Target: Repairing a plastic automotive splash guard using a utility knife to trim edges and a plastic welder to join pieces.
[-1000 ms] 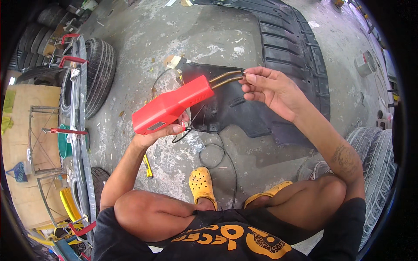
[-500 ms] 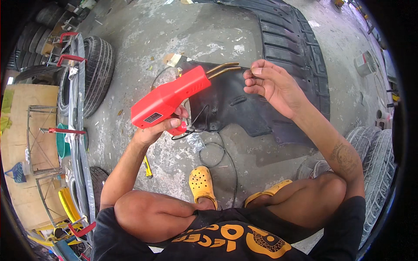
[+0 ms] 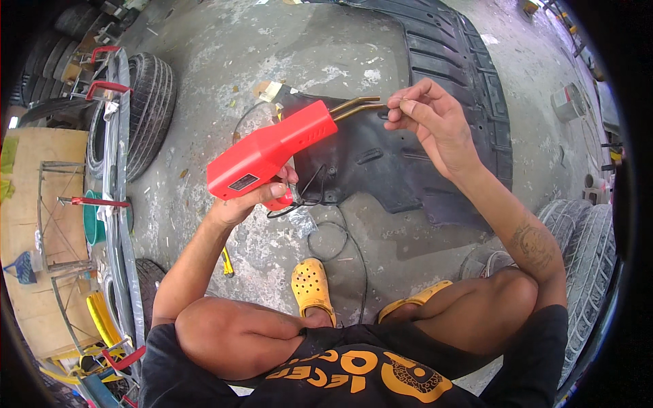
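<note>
My left hand (image 3: 239, 206) is wrapped round the handle of a red hot stapler for plastic (image 3: 272, 153). Two bent brass prongs (image 3: 357, 104) stick out of its front end, pointing right. Close by the prong tips, my right hand (image 3: 439, 126) is pinched, thumb against fingertips. Whatever is in that pinch is too small to make out. Beneath both hands a black moulded plastic panel (image 3: 354, 163) lies on the floor. A dark cable (image 3: 364, 279) runs in a loop below the tool.
A metal bar (image 3: 122, 224) with red clamps stands at the left, beside a tyre (image 3: 151, 115). More tyres (image 3: 586, 245) are at the right. A yellow utility knife (image 3: 227, 262) and a small clear plastic bag (image 3: 302, 221) lie on the floor near my yellow clog (image 3: 311, 282).
My right hand has risen a little and its fingers have turned, with the pinch now at the prong tips. The hot stapler has shifted slightly right in my left hand.
</note>
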Demonstrator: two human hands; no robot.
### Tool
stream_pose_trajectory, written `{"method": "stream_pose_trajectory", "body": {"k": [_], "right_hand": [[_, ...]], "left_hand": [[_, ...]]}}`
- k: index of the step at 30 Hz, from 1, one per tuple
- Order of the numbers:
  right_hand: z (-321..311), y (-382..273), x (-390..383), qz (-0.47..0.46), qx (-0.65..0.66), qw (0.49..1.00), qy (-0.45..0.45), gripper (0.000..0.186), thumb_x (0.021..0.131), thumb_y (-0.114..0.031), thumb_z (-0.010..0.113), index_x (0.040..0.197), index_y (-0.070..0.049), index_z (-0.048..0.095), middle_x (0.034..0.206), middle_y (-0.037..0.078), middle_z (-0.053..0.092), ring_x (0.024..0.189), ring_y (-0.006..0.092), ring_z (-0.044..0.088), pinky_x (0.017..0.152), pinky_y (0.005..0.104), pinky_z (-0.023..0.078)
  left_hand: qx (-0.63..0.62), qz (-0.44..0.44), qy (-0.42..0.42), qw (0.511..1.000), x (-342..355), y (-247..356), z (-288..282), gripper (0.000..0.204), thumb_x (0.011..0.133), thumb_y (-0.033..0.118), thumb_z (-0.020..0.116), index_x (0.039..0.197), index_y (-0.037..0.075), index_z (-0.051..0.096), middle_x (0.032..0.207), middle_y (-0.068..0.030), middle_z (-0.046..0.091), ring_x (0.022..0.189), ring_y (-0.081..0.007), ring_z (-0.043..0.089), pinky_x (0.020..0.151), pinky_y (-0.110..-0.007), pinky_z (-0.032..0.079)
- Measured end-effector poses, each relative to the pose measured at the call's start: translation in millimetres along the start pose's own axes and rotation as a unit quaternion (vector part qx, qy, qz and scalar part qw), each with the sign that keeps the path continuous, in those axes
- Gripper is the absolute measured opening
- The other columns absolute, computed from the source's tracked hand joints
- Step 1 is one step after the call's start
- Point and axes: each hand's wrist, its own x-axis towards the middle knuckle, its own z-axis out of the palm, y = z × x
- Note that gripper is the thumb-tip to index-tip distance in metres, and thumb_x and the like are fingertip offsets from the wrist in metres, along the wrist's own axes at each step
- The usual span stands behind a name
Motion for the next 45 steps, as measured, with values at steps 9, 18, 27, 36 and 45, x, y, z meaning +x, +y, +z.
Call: {"method": "stream_pose_trajectory", "body": {"k": [9, 18, 27, 36, 45], "right_hand": [[8.3, -4.3, -1.9, -0.134, -0.167, 0.975, -0.058, 0.011, 0.085, 0.009, 0.061, 0.091, 0.000, 0.060, 0.105, 0.011, 0.062, 0.092, 0.0160, 0.066, 0.085, 0.0321, 0.059], [13.2, -4.3, -2.9, -0.168, -0.231, 0.955, -0.074, 0.012, 0.081, 0.012, 0.062, 0.085, 0.001, 0.061, 0.104, 0.009, 0.062, 0.091, 0.0141, 0.066, 0.083, 0.0272, 0.058], [14.5, -2.4, -2.2, -0.163, -0.235, 0.955, -0.081, 0.011, 0.082, 0.012, 0.062, 0.085, 0.001, 0.061, 0.103, 0.009, 0.063, 0.090, 0.0138, 0.066, 0.084, 0.0263, 0.057], [13.6, -1.3, -2.7, -0.156, -0.241, 0.954, -0.084, 0.012, 0.082, 0.011, 0.063, 0.087, 0.000, 0.062, 0.103, 0.008, 0.063, 0.090, 0.0135, 0.067, 0.084, 0.0267, 0.057], [10.0, -4.2, -1.8, -0.145, -0.274, 0.944, -0.115, 0.012, 0.082, 0.010, 0.065, 0.090, 0.001, 0.063, 0.103, 0.009, 0.064, 0.091, 0.0133, 0.066, 0.084, 0.0272, 0.058]], "left_hand": [[-0.001, 0.019, 0.000, 1.000, -0.5, 0.1, 1.4, 0.028, 0.073, 0.009, 0.078, 0.095, 0.005, 0.062, 0.094, -0.0116, 0.064, 0.087, -0.0200, 0.064, 0.077, -0.034, 0.053], [-0.067, 0.002, -0.032, 0.997, -0.2, -8.8, -10.6, 0.023, 0.073, 0.000, 0.072, 0.094, 0.004, 0.064, 0.095, -0.0117, 0.066, 0.087, -0.0216, 0.066, 0.078, -0.035, 0.054], [-0.117, -0.026, -0.037, 0.992, -3.1, -21.4, -21.6, 0.022, 0.075, 0.006, 0.073, 0.094, 0.003, 0.063, 0.093, -0.0149, 0.067, 0.074, -0.0201, 0.064, 0.067, -0.031, 0.054], [-0.108, -0.026, -0.056, 0.992, -2.9, -23.3, -21.5, 0.023, 0.075, 0.005, 0.071, 0.097, 0.003, 0.062, 0.093, -0.0148, 0.067, 0.073, -0.0201, 0.065, 0.067, -0.032, 0.054], [-0.135, -0.067, -0.048, 0.987, -6.2, -25.8, -27.1, 0.022, 0.075, 0.004, 0.069, 0.096, 0.003, 0.062, 0.094, -0.0154, 0.068, 0.070, -0.0199, 0.064, 0.067, -0.032, 0.054]]}}
